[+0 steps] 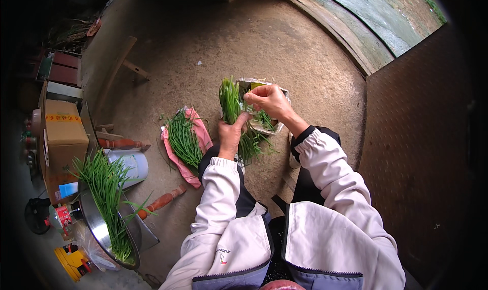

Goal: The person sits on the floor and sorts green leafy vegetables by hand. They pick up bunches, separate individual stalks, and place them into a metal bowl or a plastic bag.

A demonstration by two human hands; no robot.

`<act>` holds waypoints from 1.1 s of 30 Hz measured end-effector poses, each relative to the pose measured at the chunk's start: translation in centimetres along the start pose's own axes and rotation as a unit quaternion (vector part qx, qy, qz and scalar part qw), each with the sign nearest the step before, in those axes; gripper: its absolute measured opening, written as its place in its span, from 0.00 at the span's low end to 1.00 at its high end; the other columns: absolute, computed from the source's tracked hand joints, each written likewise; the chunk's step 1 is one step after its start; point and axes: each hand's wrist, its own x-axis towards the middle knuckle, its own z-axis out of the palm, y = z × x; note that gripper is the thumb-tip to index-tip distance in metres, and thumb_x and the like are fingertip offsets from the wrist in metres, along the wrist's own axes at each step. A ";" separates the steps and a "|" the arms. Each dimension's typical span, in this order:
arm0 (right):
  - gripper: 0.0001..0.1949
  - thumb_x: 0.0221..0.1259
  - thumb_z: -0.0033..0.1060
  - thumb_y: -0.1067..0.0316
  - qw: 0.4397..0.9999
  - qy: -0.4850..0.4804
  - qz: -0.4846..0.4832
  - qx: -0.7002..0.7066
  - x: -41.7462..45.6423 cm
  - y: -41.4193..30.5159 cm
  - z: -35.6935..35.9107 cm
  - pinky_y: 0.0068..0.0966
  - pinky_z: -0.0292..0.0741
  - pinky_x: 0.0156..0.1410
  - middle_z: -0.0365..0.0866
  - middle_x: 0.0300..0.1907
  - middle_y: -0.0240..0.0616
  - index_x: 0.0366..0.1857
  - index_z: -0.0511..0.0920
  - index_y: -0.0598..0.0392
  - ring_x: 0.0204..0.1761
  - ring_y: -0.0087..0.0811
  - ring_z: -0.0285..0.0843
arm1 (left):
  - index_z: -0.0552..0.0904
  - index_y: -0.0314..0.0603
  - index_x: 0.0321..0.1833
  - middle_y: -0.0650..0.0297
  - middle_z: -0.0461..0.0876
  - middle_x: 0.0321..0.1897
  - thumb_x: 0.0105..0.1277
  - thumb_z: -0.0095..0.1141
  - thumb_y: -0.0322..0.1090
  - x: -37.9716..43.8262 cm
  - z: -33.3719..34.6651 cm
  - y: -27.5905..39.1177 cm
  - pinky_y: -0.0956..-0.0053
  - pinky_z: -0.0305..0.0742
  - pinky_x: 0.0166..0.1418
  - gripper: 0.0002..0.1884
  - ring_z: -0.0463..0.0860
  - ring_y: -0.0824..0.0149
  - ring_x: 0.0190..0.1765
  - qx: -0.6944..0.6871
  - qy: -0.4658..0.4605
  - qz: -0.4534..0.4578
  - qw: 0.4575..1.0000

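Note:
A bunch of long green stalks, probably garlic chives, is gripped in my left hand, with the pale cut ends up and the leaves hanging below. My right hand is just right of the bunch, thumb and forefinger pinched together; whether a thin stalk is between them is too small to tell. Under my hands stands an open, lined box with green scraps in it. On the floor to the left, more green leaves lie on a pink plastic bag.
At the left, a metal basin holds a large bunch of greens. Near it stand a white bucket, a cardboard box, a yellow-lidded tub and turned wooden legs. A brown door panel and doorway sill are right.

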 end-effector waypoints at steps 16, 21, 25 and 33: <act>0.14 0.66 0.63 0.56 0.982 -0.007 -0.014 -0.187 0.7 0.2 -2.7 0.27 0.75 0.37 0.83 0.26 0.36 0.39 0.84 0.60 0.28 0.25 0.78 | 0.82 0.37 0.37 0.63 0.82 0.26 0.64 0.63 0.40 0.4 -2.5 -0.4 0.74 0.75 0.31 0.11 0.79 0.71 0.26 -0.272 -0.174 -0.196 0.926; 0.14 0.63 0.64 0.57 0.952 0.064 -0.020 -0.300 0.0 -1.1 -2.3 0.32 0.78 0.41 0.85 0.29 0.44 0.41 0.85 0.58 0.33 0.30 0.85 | 0.82 0.37 0.35 0.65 0.79 0.24 0.65 0.62 0.41 0.3 -2.6 -0.3 0.76 0.72 0.31 0.13 0.74 0.72 0.23 -0.267 -0.152 -0.181 0.934; 0.15 0.67 0.61 0.59 0.995 -0.023 -0.076 -0.065 0.5 0.8 -2.6 0.28 0.78 0.53 0.87 0.40 0.41 0.49 0.83 0.60 0.45 0.28 0.84 | 0.82 0.37 0.35 0.65 0.79 0.24 0.65 0.62 0.42 0.4 -2.2 -0.2 0.76 0.72 0.31 0.13 0.74 0.74 0.24 -0.264 -0.158 -0.174 0.936; 0.15 0.70 0.59 0.59 0.984 -0.180 -0.010 0.010 -0.1 0.3 -0.8 0.21 0.76 0.51 0.86 0.39 0.33 0.48 0.83 0.60 0.41 0.21 0.80 | 0.78 0.41 0.44 0.68 0.80 0.29 0.68 0.58 0.37 0.5 -2.2 -0.3 0.80 0.65 0.28 0.09 0.71 0.77 0.23 -0.247 -0.086 -0.199 0.945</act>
